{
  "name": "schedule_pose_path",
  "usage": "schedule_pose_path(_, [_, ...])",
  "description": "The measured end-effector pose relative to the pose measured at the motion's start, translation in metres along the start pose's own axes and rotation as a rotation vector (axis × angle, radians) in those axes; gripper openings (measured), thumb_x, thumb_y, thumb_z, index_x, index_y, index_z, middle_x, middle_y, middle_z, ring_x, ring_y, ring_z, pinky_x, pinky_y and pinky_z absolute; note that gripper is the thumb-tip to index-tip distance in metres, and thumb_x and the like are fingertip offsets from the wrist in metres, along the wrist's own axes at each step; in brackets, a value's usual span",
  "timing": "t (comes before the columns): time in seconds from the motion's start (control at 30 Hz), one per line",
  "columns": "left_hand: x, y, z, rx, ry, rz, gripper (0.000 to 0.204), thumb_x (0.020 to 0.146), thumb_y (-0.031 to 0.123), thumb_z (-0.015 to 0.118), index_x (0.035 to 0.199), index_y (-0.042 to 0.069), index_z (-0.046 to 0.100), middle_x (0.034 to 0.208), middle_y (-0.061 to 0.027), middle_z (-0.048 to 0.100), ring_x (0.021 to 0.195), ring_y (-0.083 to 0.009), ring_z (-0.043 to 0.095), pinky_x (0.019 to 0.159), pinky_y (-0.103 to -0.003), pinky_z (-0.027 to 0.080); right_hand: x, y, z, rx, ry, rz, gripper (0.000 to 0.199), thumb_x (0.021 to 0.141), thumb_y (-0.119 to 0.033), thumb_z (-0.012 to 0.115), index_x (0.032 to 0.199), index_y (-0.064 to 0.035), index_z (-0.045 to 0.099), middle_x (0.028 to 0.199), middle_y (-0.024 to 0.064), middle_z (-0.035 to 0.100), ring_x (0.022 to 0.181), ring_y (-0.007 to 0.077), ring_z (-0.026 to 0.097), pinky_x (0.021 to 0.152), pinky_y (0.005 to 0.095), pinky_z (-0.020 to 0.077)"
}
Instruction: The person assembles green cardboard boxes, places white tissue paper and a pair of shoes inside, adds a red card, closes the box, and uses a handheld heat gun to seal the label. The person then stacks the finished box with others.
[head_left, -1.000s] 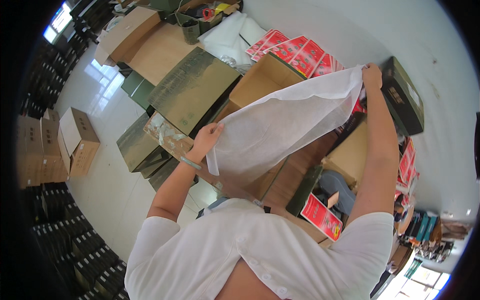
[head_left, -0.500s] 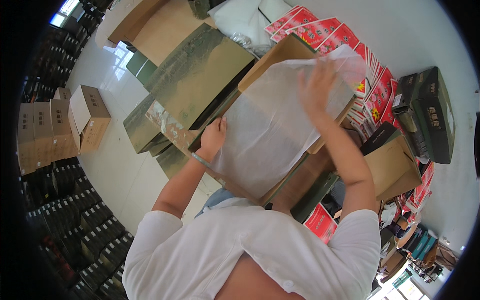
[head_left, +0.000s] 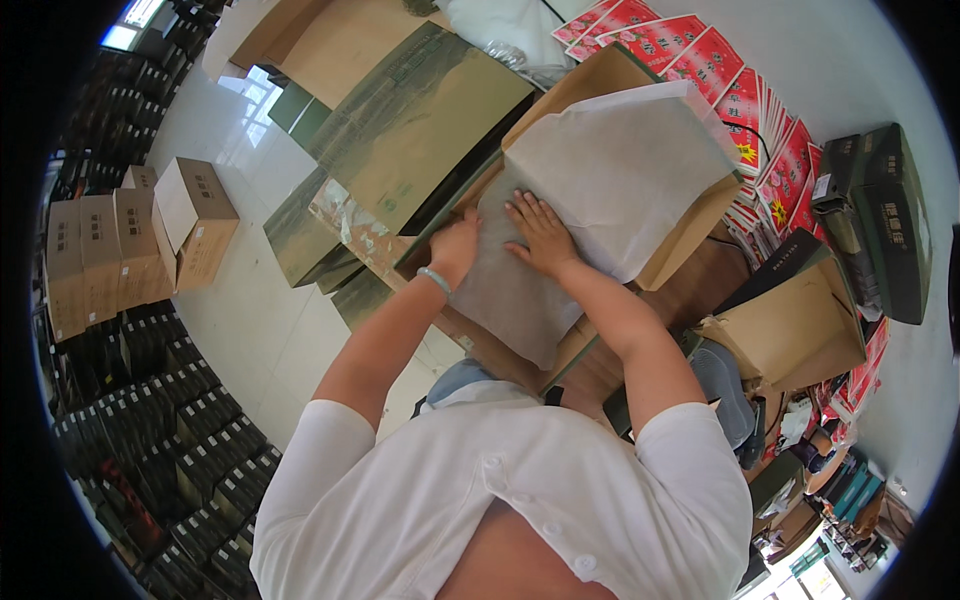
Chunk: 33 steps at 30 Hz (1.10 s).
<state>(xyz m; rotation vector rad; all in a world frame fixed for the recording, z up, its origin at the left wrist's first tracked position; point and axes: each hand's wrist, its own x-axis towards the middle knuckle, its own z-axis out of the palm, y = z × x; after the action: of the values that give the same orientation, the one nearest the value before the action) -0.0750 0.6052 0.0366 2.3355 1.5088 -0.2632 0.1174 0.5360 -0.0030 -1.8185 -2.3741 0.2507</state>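
In front of me is an open cardboard box (head_left: 692, 243), green outside and brown inside, tilted in the picture. White tissue paper (head_left: 630, 180) lies in it. Its far part is brighter and rises against the far and right walls, while the near part looks grey and sinks lower. My right hand (head_left: 542, 236) rests flat on the paper near the middle, fingers spread. At the left wall, my left hand (head_left: 456, 247), with a bracelet on the wrist, is curled closed at the paper's left edge; its fingertips are partly hidden. What lies under the paper cannot be seen.
Large green boxes (head_left: 430, 110) stand just left of the open box. Red printed bags (head_left: 745, 110) fan out beyond it. An open brown box (head_left: 790, 325), a grey shoe (head_left: 722, 390) and a dark green box (head_left: 890, 225) are at right. Brown cartons (head_left: 195, 220) stand at far left.
My right hand has come back from the far right end of the paper and now lies flat near the left hand. The paper has settled lower into the box.
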Motion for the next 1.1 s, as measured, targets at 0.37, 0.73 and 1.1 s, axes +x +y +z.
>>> schedule_pose_path(0.37, [-0.035,0.009,-0.001,0.402,-0.005,0.341,0.068,0.092,0.018,0.051,0.152,0.018,0.019,0.153,-0.0173,0.020,0.143,-0.0363,0.020,0.111,-0.052,0.026,-0.007,-0.019,-0.002,-0.065,-0.010,0.103,0.082,0.090,-0.046,0.057,0.153,-0.0087,0.019,0.159,0.0157,0.012,0.148,0.0274,0.012,0.119,0.0481,0.0093])
schedule_pose_path(0.73, [-0.043,0.023,-0.014,0.402,-0.590,0.051,0.122,0.075,0.039,0.080,0.151,0.035,-0.016,0.160,-0.0144,-0.011,0.139,-0.0447,0.026,0.097,-0.063,0.039,-0.065,-0.080,-0.048,0.143,-0.607,0.662,0.102,0.085,-0.035,0.069,0.154,-0.0239,-0.005,0.160,0.0166,-0.007,0.144,0.0491,0.002,0.110,0.0676,0.0148])
schedule_pose_path(1.1, [-0.150,-0.033,-0.041,0.095,0.022,0.869,0.027,0.083,0.042,0.067,0.095,0.018,0.071,0.091,-0.0012,0.068,0.098,-0.0253,0.059,0.099,-0.049,0.031,-0.311,-0.072,-0.164,0.203,0.745,0.921,0.043,0.086,-0.011,0.061,0.128,-0.0020,0.053,0.130,0.0217,0.054,0.122,0.0382,0.050,0.105,0.0440,0.0381])
